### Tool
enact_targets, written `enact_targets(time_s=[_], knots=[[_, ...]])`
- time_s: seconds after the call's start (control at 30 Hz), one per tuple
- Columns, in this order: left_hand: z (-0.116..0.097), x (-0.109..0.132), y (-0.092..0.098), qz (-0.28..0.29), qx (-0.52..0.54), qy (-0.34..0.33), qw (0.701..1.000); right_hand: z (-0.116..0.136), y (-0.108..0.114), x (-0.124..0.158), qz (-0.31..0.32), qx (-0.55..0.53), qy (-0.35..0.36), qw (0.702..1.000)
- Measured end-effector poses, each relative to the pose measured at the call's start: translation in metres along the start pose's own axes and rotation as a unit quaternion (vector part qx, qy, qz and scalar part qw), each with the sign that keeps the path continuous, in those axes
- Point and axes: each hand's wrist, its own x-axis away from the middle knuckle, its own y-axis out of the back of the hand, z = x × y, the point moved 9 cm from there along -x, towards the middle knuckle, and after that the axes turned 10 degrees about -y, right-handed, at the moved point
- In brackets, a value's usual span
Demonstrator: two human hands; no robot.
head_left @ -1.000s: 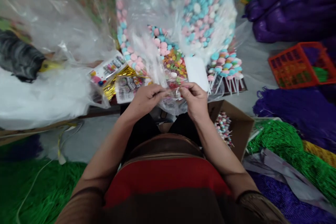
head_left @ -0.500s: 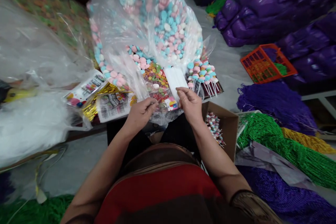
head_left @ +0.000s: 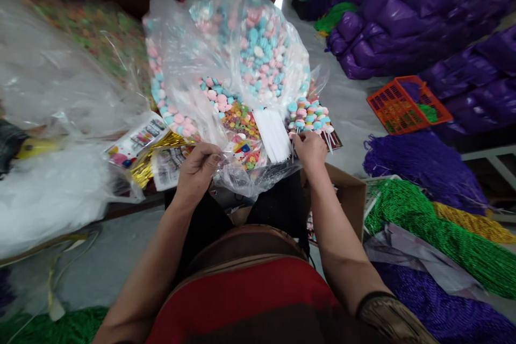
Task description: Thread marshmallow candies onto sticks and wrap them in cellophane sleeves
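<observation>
My left hand is closed on a small clear bag with a colourful print, which spreads out to its right over ring-shaped candies. White sticks lie in a bundle between my two hands. On the right, my right hand pinches the stick ends of the pink and blue candy skewers. Behind these, a large clear bag holds pink, blue and white candies.
Printed packets and gold tinsel lie at left beside a big plastic bag. A cardboard box stands at right, with an orange crate, purple bundles and green strands beyond.
My right hand has moved right, from the white sticks to the candy skewers. My left hand has shifted left and toward my body. The small printed bag now lies more to the left.
</observation>
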Motion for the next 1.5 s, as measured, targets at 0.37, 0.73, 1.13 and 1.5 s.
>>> enact_targets(time_s=[0.37,0.73,1.13,1.5], knots=[[0.008,0.001,0.016,-0.036,0.022,0.009,0.999,-0.039,0.01,-0.002,-0.051,-0.324,-0.031,0.944],[0.008,0.0,0.025,-0.032,0.008,-0.049,0.998,-0.008,0.043,0.072,0.1,-0.49,0.115,0.858],[-0.014,-0.006,0.007,0.059,-0.061,-0.091,0.992,0.025,0.033,0.095,0.176,-0.524,0.128,0.823],[-0.015,0.0,-0.01,0.105,-0.13,-0.152,0.974,0.08,0.021,0.125,0.18,-0.5,0.204,0.822]])
